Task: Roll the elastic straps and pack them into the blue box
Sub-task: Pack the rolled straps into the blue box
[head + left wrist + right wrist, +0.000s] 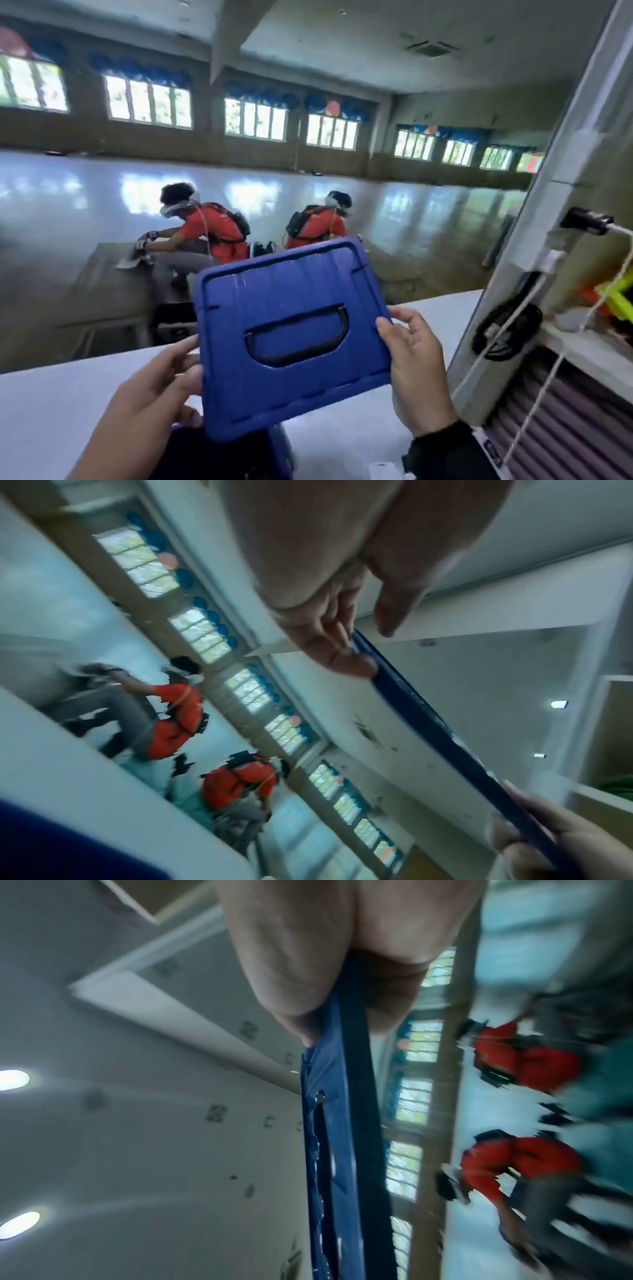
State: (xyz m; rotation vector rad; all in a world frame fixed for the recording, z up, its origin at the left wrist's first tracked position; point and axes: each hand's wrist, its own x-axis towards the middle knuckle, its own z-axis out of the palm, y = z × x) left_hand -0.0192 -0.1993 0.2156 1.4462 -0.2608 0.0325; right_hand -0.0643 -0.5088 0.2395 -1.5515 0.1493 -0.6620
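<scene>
Both hands hold up a blue lid [291, 377] with a black handle [298, 335] over the white table [51, 411], tilted toward me. My right hand [411, 359] pinches its right edge, thumb on the top face; the right wrist view shows the lid [346, 1123] edge-on between thumb and fingers. My left hand [161, 387] touches the left edge with fairly straight fingers [352, 661], the thumb held apart from the lid [445, 737]. Below the lid, a corner of the blue box [282, 448] shows, its inside dark. I cannot make out any straps.
A grey post [548, 240] with a plug, black cables and a white cord stands close on the right, with a shelf of yellow-green items [613, 291] behind it. Beyond the table two persons in red shirts [212, 229] work at another table on a shiny floor.
</scene>
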